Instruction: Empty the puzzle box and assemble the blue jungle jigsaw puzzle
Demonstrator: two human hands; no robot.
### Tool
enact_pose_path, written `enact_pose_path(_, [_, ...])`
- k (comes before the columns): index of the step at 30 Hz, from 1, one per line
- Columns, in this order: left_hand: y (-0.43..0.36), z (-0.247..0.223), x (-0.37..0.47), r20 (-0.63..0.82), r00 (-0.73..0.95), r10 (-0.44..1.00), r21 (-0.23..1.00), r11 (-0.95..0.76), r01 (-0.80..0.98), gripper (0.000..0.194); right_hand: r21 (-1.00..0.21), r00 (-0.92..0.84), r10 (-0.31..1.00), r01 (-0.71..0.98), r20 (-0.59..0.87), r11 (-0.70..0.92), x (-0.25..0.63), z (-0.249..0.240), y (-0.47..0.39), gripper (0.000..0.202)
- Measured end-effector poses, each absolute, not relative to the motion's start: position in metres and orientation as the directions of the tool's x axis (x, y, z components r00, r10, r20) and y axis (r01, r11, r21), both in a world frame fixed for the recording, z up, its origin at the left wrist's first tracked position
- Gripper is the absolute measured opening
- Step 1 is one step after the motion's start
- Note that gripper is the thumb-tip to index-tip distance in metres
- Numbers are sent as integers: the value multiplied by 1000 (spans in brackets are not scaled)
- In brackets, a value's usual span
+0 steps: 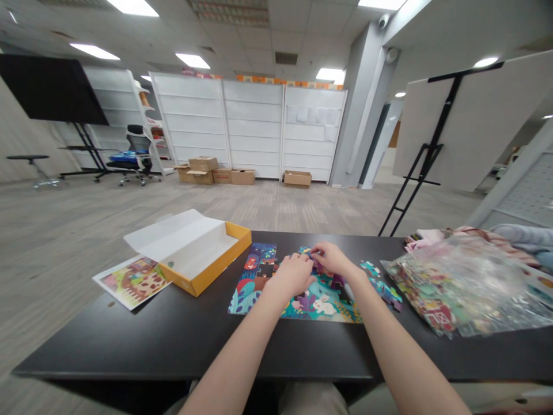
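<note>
A partly joined jigsaw puzzle (322, 305) with a white rabbit and blue-green plants lies on the black table. Over its middle, my left hand (294, 275) rests palm down with its fingers stretched out. My right hand (332, 258) is just beside it, thumb and fingers pinched on a small puzzle piece (318, 264) at the puzzle's upper part; my fingers partly hide it. Dark gaps show in the puzzle near both hands. Several loose puzzle pieces (383, 288) lie to the right of my right hand.
An open yellow box (207, 274) with a white inside stands on the left, beside a picture sheet (133, 281). Clear plastic bags of puzzle pieces (458, 282) lie at the right, with folded cloth behind. The black table's (173, 346) front edge is close to me.
</note>
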State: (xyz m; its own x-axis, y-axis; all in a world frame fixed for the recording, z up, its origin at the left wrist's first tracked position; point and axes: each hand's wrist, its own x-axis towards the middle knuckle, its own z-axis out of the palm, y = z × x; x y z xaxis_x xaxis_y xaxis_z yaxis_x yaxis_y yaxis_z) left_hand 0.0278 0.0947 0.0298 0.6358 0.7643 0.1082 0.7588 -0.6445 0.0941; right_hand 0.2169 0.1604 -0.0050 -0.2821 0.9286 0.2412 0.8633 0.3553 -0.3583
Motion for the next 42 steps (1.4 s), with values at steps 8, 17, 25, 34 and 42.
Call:
enact_pose_path(8, [120, 18, 18, 120, 702, 702, 178, -711, 681, 34, -270, -298, 938, 902, 180, 338, 216, -4, 158, 20])
enact_pose_path(17, [117, 17, 20, 155, 699, 698, 212, -715, 666, 26, -305, -272, 954, 905, 125, 298, 212, 11, 149, 19])
enact_pose_path(25, [118, 14, 17, 123, 700, 703, 212, -708, 674, 28, -468, -364, 929, 834, -70, 291, 214, 25, 137, 15])
enact_pose_path(34, [118, 11, 12, 129, 639, 759, 289, -645, 708, 42, -487, -394, 905, 829, -159, 275, 213, 24, 131, 34])
enact_pose_path(42, [131, -2, 3, 139, 681, 719, 429, -663, 613, 53, -541, -392, 901, 806, -186, 239, 217, 20, 135, 45])
